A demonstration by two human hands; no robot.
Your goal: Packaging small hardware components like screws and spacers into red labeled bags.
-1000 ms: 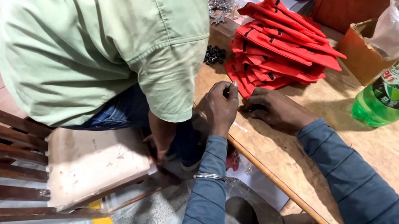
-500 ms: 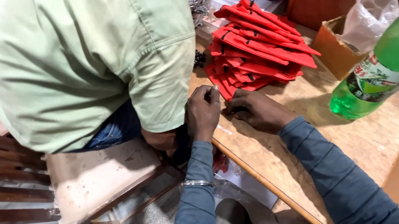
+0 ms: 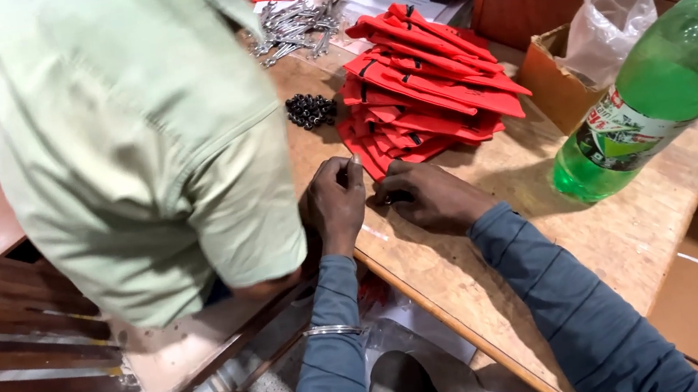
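The left hand [image 3: 335, 203] is seen curled at the edge of the wooden table [image 3: 505, 292], its fingers closed around a small pale piece that is pinched between thumb and forefinger; what the piece is cannot be told. The right hand [image 3: 428, 197] is laid just beside it on the tabletop, fingers bent and pressed down over a small dark item [image 3: 397, 198] held against the wood, so that both hands are nearly touching. Directly beyond the hands, a stack of red flat pieces [image 3: 420, 88] with dark slots is piled on the table, its nearest edge close to the fingertips. A small heap of black round parts [image 3: 311, 109] is found to the left of the stack, and a pile of metal clips [image 3: 295, 28] lies farther back. A green plastic bottle [image 3: 667, 87] lies tilted at the right, near a cardboard box lined with a clear plastic bag [image 3: 605, 23]. Another person in a pale green shirt [image 3: 125, 135] is seated on a wooden bench [image 3: 20, 356] close at the left, well within reach of the left hand.
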